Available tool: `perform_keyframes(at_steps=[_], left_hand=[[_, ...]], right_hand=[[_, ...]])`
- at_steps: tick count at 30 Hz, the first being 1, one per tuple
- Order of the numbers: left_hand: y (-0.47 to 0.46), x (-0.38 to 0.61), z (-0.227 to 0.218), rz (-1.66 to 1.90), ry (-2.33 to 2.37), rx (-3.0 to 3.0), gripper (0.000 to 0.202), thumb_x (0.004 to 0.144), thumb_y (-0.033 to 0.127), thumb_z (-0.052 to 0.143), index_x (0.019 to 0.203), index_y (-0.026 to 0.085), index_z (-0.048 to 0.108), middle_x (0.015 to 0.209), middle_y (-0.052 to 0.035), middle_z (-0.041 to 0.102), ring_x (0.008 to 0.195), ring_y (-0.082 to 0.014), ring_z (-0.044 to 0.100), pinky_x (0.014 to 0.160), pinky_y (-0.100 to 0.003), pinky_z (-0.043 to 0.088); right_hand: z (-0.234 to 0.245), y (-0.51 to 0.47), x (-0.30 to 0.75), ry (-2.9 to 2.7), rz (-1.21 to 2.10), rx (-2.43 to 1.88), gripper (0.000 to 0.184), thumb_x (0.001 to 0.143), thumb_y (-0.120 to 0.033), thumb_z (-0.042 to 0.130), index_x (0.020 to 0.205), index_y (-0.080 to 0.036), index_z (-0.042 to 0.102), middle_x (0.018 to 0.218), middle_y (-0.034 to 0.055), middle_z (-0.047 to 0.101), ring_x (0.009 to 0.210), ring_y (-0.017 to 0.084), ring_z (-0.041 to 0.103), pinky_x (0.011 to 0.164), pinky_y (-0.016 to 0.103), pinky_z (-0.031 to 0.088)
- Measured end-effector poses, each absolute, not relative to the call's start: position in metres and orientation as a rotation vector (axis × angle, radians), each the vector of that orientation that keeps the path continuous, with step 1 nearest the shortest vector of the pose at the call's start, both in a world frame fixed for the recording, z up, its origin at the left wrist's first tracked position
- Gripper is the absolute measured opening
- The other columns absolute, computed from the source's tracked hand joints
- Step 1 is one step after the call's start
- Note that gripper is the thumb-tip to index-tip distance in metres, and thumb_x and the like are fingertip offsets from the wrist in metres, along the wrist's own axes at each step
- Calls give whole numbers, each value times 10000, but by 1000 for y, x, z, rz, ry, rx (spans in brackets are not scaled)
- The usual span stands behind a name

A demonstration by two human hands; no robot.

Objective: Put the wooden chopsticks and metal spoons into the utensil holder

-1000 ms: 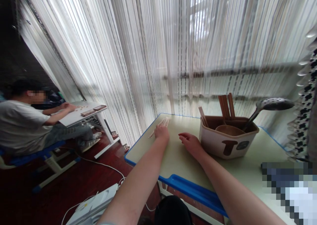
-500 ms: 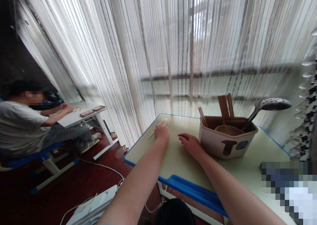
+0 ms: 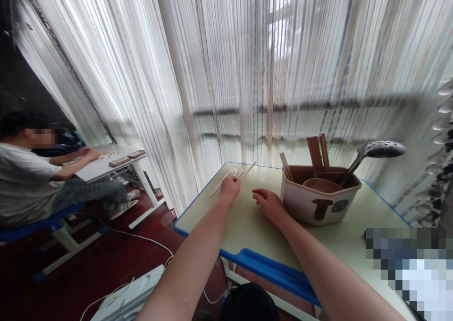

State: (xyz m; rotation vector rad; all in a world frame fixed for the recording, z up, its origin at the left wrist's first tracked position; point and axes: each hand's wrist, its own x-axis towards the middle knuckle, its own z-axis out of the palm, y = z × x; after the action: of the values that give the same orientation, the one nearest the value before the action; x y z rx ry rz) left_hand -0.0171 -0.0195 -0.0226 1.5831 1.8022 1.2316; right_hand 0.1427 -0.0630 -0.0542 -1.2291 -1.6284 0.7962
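My left hand [image 3: 230, 187] is closed around light wooden chopsticks [image 3: 249, 169], whose ends stick out to the upper right. More pale chopsticks [image 3: 215, 190] lie loosely on the table beside and behind that hand. My right hand [image 3: 271, 205] rests over the table with its fingers loosely stretched and nothing visible in them. Just right of it stands a white and brown utensil caddy [image 3: 304, 205]. Inside the caddy are a few light chopsticks [image 3: 286, 166], several brown chopsticks [image 3: 317, 153], a brown bowl-like piece [image 3: 322, 185] and a metal slotted ladle [image 3: 384, 148].
The pale tabletop [image 3: 262, 234] has a blue edge and a blue front tray [image 3: 272, 269]. A blurred-out object [image 3: 406, 264] lies at the right. Striped curtains [image 3: 226, 76] hang behind. To the left, a person [image 3: 24, 179] sits at another table [image 3: 102, 170].
The chopsticks in my left hand now point to the upper right, apart from the others, which lie more spread. My right hand keeps nearly the same pose. The view has shifted slightly.
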Motion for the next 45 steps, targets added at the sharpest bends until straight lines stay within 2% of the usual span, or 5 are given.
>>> perform_keyframes(at_steps=[6, 12, 28, 38, 45], left_hand=[[-21, -19, -13, 1244, 1257, 1269, 190, 708, 326, 600, 780, 150, 606, 701, -28, 595, 516, -87, 489, 489, -224, 377], [-28, -21, -8, 1223, 681, 1008, 286, 607, 261, 738, 831, 167, 587, 821, -15, 605, 527, -58, 504, 462, -216, 381], [-38, -28, -9, 780, 807, 1249, 309, 605, 230, 764, 842, 109, 606, 908, -133, 665, 751, -179, 645, 692, -324, 507], [-32, -27, -10, 1012, 870, 1216, 245, 633, 232, 742, 815, 108, 635, 870, -104, 665, 749, -164, 645, 671, -276, 511], [-32, -24, -11, 1036, 768, 1266, 266, 634, 251, 739, 828, 101, 637, 907, -111, 662, 746, -161, 643, 647, -270, 503]], right_hand=[[-47, -67, 144, -1595, 804, -1200, 325, 743, -365, 519, 952, -162, 665, 851, 67, 690, 693, 170, 612, 659, 294, 475], [-37, -75, 145, -1576, 790, -1149, 362, 764, -405, 495, 980, -164, 657, 831, 72, 684, 727, 187, 615, 640, 292, 469], [-18, -87, 144, -1418, 759, -1130, 384, 814, -411, 410, 1079, -174, 555, 1066, 102, 621, 868, 193, 581, 678, 290, 449], [-27, -83, 143, -1591, 795, -1277, 296, 747, -431, 528, 840, -168, 625, 791, 72, 672, 679, 179, 604, 562, 270, 421], [-36, -76, 142, -1619, 766, -1292, 292, 749, -419, 525, 867, -170, 619, 789, 64, 671, 649, 172, 598, 548, 266, 413]])
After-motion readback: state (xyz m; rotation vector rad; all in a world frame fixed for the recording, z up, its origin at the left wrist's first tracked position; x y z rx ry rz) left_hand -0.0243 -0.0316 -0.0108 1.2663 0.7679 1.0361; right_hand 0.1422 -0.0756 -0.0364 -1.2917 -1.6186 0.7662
